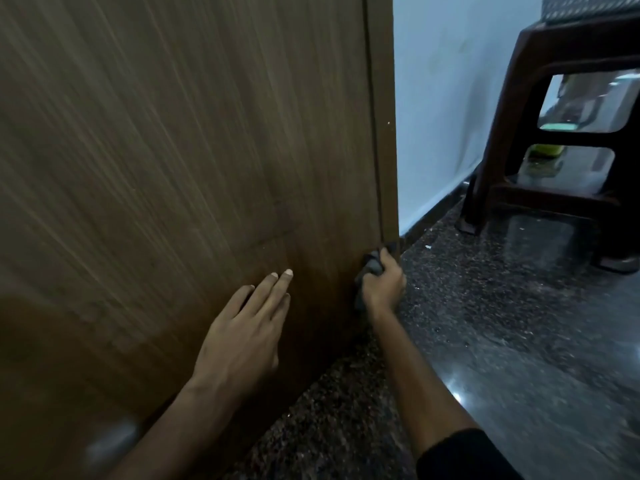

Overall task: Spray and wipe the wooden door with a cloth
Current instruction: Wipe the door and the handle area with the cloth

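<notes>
- Our right hand [382,284] has its fingers [388,259] clenched around the bunched grey cloth [372,266], pressing it against the wooden door [180,150] at its bottom corner, likely to wipe the lowest edge.
- Our left hand [247,327] lies flat on the door, fingers released and straight, probably steadying it.
- A dark plastic stool [540,98] stands well beyond the door, on the speckled floor [502,323].

Brown streak-grained wooden door [173,150], dark grey cloth [372,266], speckled dark granite floor [502,323], pale blue wall [450,98], dark brown plastic stool [512,133], black sleeve [464,455]
</notes>
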